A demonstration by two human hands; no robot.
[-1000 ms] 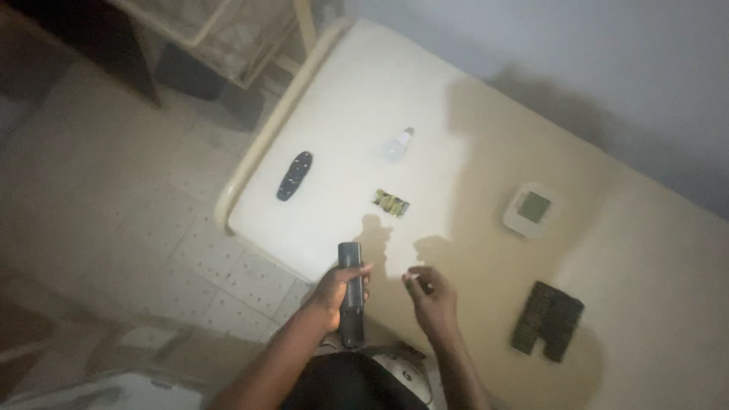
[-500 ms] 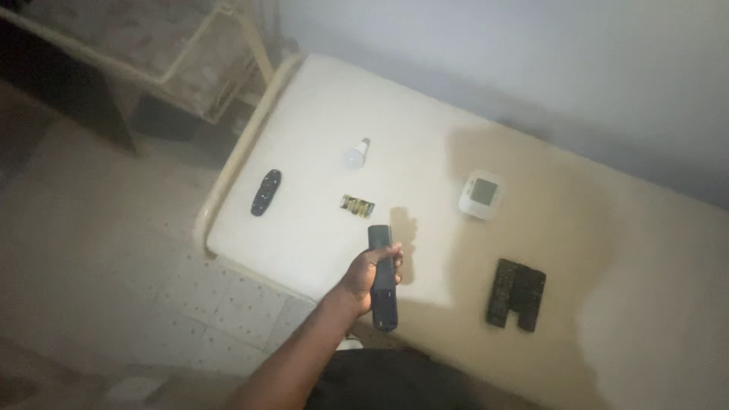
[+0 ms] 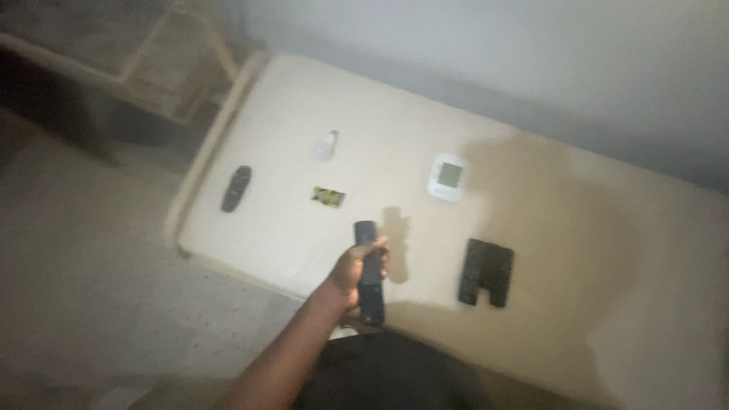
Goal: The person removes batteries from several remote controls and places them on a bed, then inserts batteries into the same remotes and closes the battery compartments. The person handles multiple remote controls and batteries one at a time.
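- left hand (image 3: 355, 267) over near edge of table (image 3: 607, 250), gripping remote (image 3: 368, 272) lengthwise, top end pointing away from the person
- second remote (image 3: 235, 187) far left on table, near its left edge
- bulb (image 3: 326, 146) behind and right of it
- small pack (image 3: 328, 197) between bulb and held remote
- square device (image 3: 446, 177) further right, towards the wall
- two remotes side by side (image 3: 486, 272) right of the hand, in front of the device

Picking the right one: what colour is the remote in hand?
Dark grey to black remote, gripped by the left hand; head view.
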